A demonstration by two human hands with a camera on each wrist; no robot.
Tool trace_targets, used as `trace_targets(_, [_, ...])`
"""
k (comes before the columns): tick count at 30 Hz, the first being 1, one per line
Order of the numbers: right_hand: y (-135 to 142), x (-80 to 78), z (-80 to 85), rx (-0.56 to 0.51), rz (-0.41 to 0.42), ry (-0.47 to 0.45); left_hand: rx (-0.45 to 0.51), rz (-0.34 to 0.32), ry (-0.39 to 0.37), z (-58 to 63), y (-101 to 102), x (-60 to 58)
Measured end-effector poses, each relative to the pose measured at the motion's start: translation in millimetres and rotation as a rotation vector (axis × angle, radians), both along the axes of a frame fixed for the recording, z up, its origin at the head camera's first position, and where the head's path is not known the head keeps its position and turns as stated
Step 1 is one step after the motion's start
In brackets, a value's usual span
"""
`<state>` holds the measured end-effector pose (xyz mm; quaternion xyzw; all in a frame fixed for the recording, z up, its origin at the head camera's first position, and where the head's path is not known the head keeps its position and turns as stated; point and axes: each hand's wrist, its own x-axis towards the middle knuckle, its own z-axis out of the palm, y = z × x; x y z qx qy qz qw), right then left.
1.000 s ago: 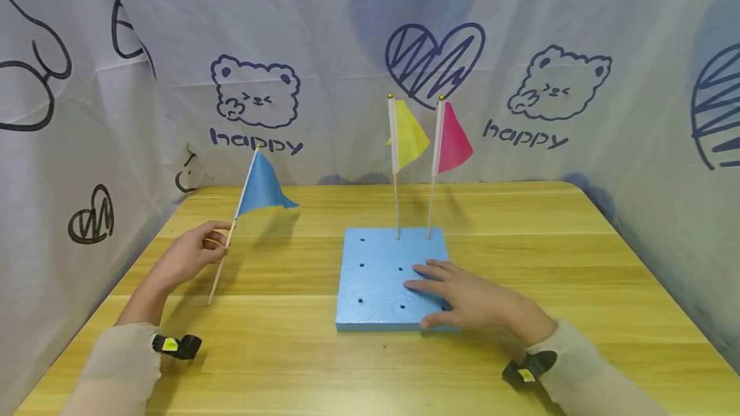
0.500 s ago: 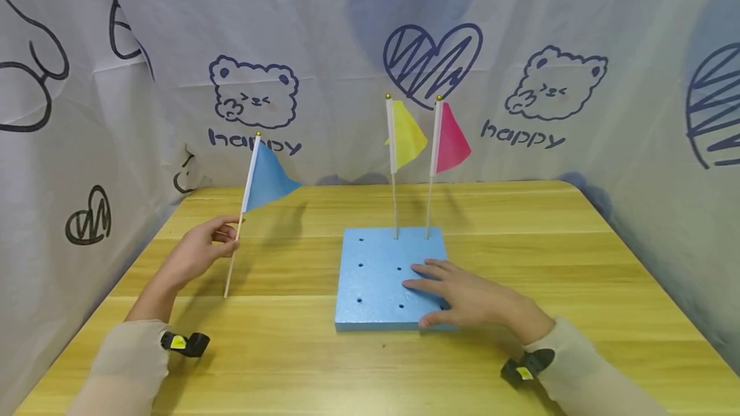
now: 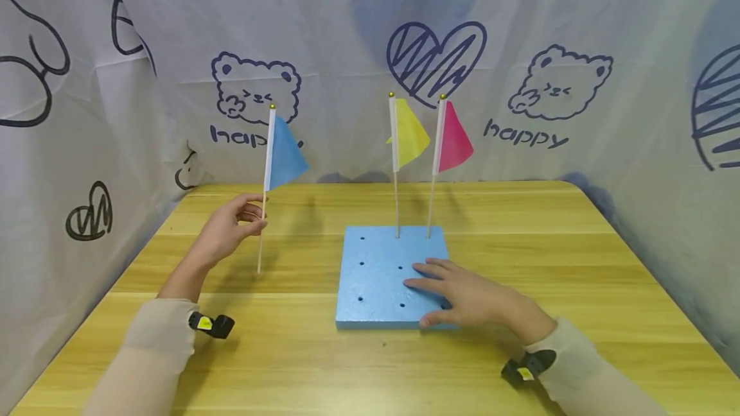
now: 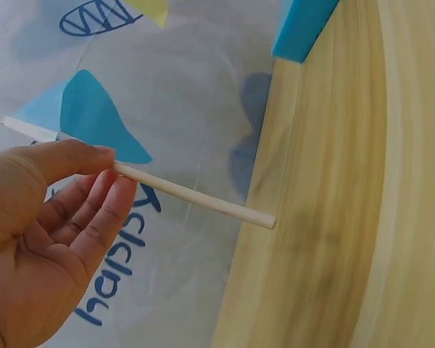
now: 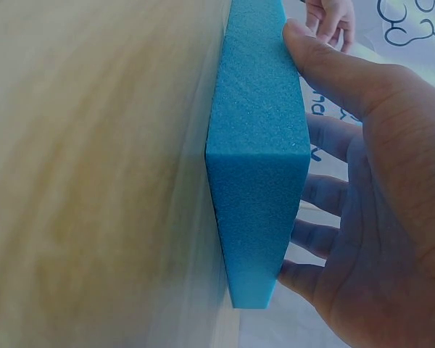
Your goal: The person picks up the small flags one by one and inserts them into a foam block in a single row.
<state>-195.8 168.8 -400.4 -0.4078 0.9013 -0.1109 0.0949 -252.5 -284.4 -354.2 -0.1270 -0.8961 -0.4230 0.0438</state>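
Observation:
My left hand (image 3: 231,228) pinches the thin wooden stick of a small blue flag (image 3: 285,156) between thumb and fingers, left of the foam board. The flag stands nearly upright, its lower tip above the table; in the left wrist view the bare stick (image 4: 203,198) pokes out past the fingertips. My right hand (image 3: 471,294) rests with spread fingers on the right side of the light blue foam board (image 3: 378,284), which has several small holes in its top. A yellow flag (image 3: 409,133) and a pink flag (image 3: 453,137) stand in holes along the board's back edge.
The board lies flat on a wood-grain table (image 3: 289,352). Behind the table and along its sides hangs a pale cloth (image 3: 341,69) printed with bears, hearts and lettering. Each wrist carries a black camera on a strap.
My left hand has moved right and away from me with the blue flag, lifting it and turning it from leaning to nearly upright. The right hand and the board have stayed put.

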Motion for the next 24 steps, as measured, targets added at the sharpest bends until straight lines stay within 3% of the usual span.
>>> trace_targets(24, [0,0.5,-0.8,-0.004,-0.007,0.000,0.293,-0.011,0.056,-7.8,63,-27.5])
